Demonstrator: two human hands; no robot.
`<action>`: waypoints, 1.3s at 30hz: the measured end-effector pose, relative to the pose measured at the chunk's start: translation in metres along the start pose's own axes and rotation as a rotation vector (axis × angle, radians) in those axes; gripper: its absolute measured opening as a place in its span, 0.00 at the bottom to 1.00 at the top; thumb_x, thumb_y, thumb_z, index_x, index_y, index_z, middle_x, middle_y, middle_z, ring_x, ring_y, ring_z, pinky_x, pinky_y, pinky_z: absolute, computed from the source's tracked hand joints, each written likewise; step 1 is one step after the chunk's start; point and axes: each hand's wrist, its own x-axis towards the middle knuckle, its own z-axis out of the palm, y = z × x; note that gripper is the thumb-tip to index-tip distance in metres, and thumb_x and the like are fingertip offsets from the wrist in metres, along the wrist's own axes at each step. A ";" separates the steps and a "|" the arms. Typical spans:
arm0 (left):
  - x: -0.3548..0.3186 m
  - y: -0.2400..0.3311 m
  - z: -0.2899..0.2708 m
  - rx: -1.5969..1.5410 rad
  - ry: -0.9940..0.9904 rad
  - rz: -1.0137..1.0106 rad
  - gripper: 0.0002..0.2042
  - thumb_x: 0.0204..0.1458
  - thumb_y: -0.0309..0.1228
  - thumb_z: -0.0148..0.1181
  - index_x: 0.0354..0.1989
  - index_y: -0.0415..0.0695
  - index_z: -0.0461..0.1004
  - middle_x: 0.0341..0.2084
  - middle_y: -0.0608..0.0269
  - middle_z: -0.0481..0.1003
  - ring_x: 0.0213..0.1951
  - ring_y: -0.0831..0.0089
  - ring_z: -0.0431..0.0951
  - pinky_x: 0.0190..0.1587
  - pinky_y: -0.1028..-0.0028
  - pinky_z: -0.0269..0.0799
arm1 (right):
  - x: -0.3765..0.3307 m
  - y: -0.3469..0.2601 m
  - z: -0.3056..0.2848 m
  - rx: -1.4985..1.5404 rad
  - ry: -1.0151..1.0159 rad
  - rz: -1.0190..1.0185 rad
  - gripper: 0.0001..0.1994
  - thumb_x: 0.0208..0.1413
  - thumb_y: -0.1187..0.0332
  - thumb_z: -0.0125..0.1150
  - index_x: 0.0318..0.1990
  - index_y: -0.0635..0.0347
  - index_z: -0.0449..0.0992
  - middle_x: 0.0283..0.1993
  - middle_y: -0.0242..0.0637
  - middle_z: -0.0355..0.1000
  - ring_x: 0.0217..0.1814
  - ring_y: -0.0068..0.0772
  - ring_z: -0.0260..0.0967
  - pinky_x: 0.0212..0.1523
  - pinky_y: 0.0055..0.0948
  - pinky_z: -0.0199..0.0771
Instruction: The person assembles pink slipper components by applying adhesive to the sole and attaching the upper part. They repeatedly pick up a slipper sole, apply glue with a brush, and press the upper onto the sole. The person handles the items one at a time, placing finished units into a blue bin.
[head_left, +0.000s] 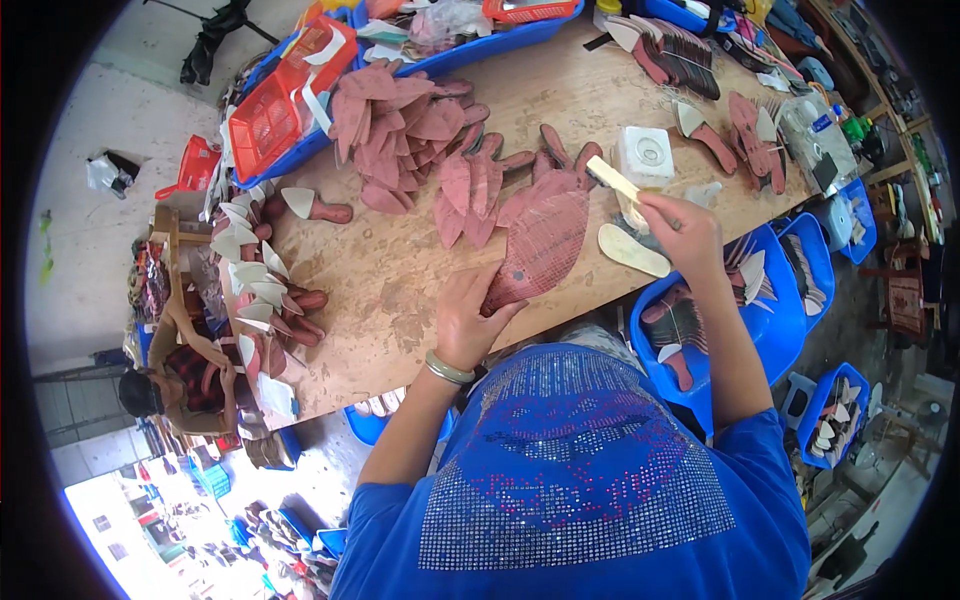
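Observation:
My left hand (468,318) presses down on the lower end of a large reddish-pink shoe-upper piece (545,240) lying flat on the wooden table (400,290). My right hand (678,232) grips a pale wooden-handled brush (612,180) whose tip rests near the top right edge of that piece. A cream insole (633,250) lies just below my right hand. A white round-topped container (645,152) stands behind the brush. I wear a bracelet on my left wrist.
Heaps of pink cut pieces (400,130) cover the table's back. An orange basket (285,100) sits in a blue tray at the back left. Blue bins (780,300) with parts stand at my right. White-tipped pieces (255,280) line the left edge. Another person (185,385) sits at the left.

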 end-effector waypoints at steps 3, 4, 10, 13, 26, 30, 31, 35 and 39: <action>-0.001 -0.002 0.000 0.088 0.026 0.016 0.28 0.35 0.35 0.72 0.49 0.42 0.73 0.36 0.57 0.74 0.39 0.58 0.73 0.43 0.63 0.68 | -0.011 -0.035 -0.002 0.023 -0.088 -0.164 0.08 0.49 0.68 0.65 0.38 0.52 0.82 0.26 0.38 0.76 0.23 0.31 0.72 0.23 0.27 0.69; -0.001 -0.001 0.000 0.122 0.037 0.034 0.28 0.34 0.34 0.72 0.48 0.41 0.73 0.36 0.57 0.74 0.39 0.58 0.73 0.42 0.64 0.68 | -0.016 -0.051 -0.002 0.006 -0.152 -0.243 0.08 0.49 0.68 0.65 0.38 0.51 0.82 0.25 0.38 0.75 0.22 0.32 0.72 0.23 0.28 0.69; -0.002 0.000 0.000 0.227 0.061 0.085 0.29 0.30 0.32 0.74 0.46 0.41 0.74 0.34 0.58 0.75 0.37 0.60 0.74 0.39 0.65 0.69 | -0.008 -0.051 0.008 -0.153 -0.189 -0.274 0.08 0.48 0.70 0.65 0.37 0.54 0.81 0.23 0.39 0.72 0.22 0.38 0.70 0.23 0.31 0.68; -0.005 -0.005 0.002 0.205 0.085 0.078 0.29 0.29 0.32 0.74 0.46 0.41 0.74 0.34 0.58 0.75 0.36 0.60 0.74 0.39 0.64 0.68 | 0.008 -0.024 0.001 -0.350 -0.147 -0.170 0.07 0.48 0.67 0.64 0.36 0.49 0.81 0.23 0.38 0.73 0.22 0.40 0.71 0.21 0.36 0.68; -0.014 -0.013 -0.002 0.191 0.118 0.080 0.30 0.29 0.31 0.74 0.46 0.40 0.73 0.35 0.58 0.75 0.36 0.60 0.73 0.40 0.63 0.67 | 0.012 -0.043 -0.003 -0.335 -0.166 -0.197 0.07 0.51 0.62 0.59 0.34 0.51 0.80 0.23 0.39 0.72 0.23 0.41 0.72 0.24 0.38 0.70; -0.019 -0.018 -0.005 0.203 0.135 0.051 0.30 0.29 0.31 0.74 0.46 0.40 0.73 0.35 0.58 0.75 0.36 0.60 0.73 0.41 0.63 0.66 | 0.007 -0.088 0.004 -0.081 -0.140 -0.302 0.07 0.51 0.63 0.60 0.35 0.50 0.80 0.23 0.39 0.73 0.24 0.41 0.73 0.25 0.37 0.71; -0.019 -0.018 -0.007 0.208 0.142 0.051 0.30 0.28 0.31 0.74 0.46 0.40 0.73 0.35 0.58 0.75 0.36 0.60 0.73 0.41 0.63 0.66 | 0.008 -0.089 0.007 -0.123 -0.172 -0.308 0.07 0.51 0.63 0.60 0.35 0.50 0.80 0.23 0.40 0.73 0.24 0.41 0.73 0.25 0.37 0.71; -0.030 -0.027 -0.015 0.233 0.180 0.004 0.28 0.31 0.35 0.73 0.46 0.42 0.74 0.36 0.61 0.75 0.38 0.62 0.73 0.42 0.64 0.65 | 0.025 -0.072 0.008 -0.401 -0.280 -0.178 0.07 0.50 0.64 0.63 0.36 0.51 0.81 0.25 0.40 0.74 0.26 0.41 0.73 0.26 0.35 0.70; -0.035 -0.030 -0.028 0.218 0.194 -0.024 0.29 0.29 0.33 0.74 0.46 0.41 0.74 0.35 0.59 0.75 0.37 0.60 0.73 0.40 0.63 0.65 | 0.031 -0.075 0.022 -0.073 -0.273 -0.175 0.09 0.51 0.64 0.63 0.38 0.53 0.81 0.27 0.44 0.75 0.26 0.43 0.73 0.28 0.34 0.70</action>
